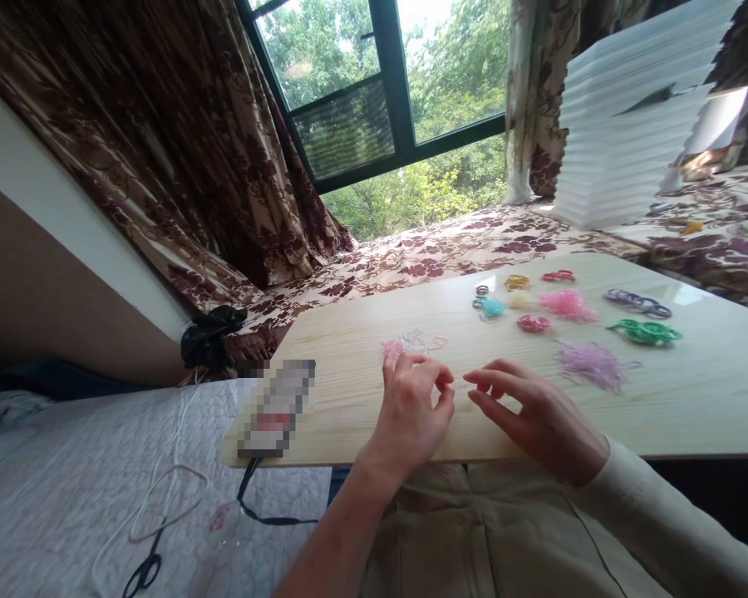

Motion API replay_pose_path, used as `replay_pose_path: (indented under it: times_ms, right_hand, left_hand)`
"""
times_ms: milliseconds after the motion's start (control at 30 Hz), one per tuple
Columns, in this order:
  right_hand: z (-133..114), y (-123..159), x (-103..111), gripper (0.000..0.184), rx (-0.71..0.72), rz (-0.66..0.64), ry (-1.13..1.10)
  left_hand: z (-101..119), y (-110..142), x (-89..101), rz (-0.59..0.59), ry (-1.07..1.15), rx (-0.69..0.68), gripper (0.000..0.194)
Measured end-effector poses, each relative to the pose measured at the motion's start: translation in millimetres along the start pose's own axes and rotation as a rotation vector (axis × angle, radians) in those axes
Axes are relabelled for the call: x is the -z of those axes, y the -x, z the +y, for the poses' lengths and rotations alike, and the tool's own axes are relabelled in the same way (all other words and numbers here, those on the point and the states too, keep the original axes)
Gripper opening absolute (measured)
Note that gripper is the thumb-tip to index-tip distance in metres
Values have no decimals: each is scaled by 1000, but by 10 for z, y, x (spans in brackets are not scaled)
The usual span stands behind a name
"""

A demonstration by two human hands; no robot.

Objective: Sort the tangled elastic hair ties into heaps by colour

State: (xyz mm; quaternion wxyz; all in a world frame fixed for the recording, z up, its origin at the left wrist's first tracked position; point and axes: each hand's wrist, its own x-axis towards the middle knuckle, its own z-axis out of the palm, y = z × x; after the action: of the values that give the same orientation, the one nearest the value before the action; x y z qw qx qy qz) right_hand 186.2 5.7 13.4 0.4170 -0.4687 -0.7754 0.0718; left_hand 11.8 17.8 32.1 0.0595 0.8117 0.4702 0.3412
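My left hand [411, 407] is over the front part of the pale wooden table [342, 357], fingers curled, thumb and forefinger close together. Whatever may be between those tips is too small to make out. Just beyond its knuckles lies a loose pile of thin pink and pale-green elastic bands [411, 340], partly hidden by the fingers. Facing it, my right hand [536, 411] has its thumb and fingers stretched out and slightly apart, with nothing visible in them. A heap of lilac elastic bands [592, 365] lies beyond the right hand.
Farther right sit pink bands [567, 305], teal bands [491, 308], green hair ties [648, 332], dark coiled ties [637, 302], and yellow ties [517, 282]. A blurred-out phone-like object [278, 407] rests at the table's left edge. Scissors [143, 573] lie on the quilted bed [68, 465].
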Motion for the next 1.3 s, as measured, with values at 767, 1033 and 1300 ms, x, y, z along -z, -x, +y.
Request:
replay_pose_path:
  times_ms: [767, 1033, 1300]
  right_hand:
    - [447, 192, 575, 25, -159, 138, 184]
    - [843, 203, 911, 29, -318, 171, 510]
    - [919, 240, 988, 29, -387, 103, 517]
  left_hand:
    - [-395, 207, 30, 165, -197, 107, 16]
    - [-565, 277, 8, 202, -203, 104, 15]
    - [-594, 308, 35, 201, -207, 115, 15]
